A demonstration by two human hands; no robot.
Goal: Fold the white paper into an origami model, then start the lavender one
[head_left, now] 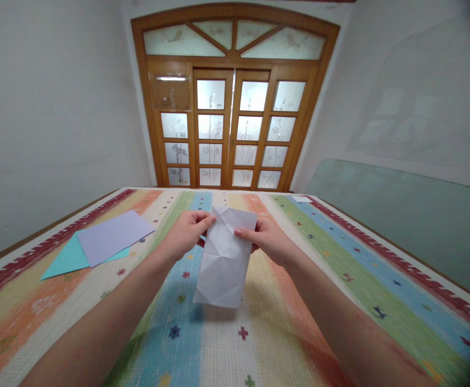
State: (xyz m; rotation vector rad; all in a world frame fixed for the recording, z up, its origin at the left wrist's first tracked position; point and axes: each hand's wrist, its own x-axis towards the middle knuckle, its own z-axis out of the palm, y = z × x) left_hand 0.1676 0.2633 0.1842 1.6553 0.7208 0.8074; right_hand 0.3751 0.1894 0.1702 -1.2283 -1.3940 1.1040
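White walls point(49, 107), arched wooden door point(233, 97)

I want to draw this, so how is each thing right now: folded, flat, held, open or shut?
white paper, creased, held at its top by both hands.
left hand, pinching the paper's top left.
right hand, pinching its top right.
lilac sheet, flat, overlapping the teal sheet.
teal sheet, flat, partly covered.
doors, shut.
striped cloth, spread flat.

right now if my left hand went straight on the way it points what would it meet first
Your left hand pinches the creased white paper near its top, so that comes first; past it probably the right hand, depth unclear.
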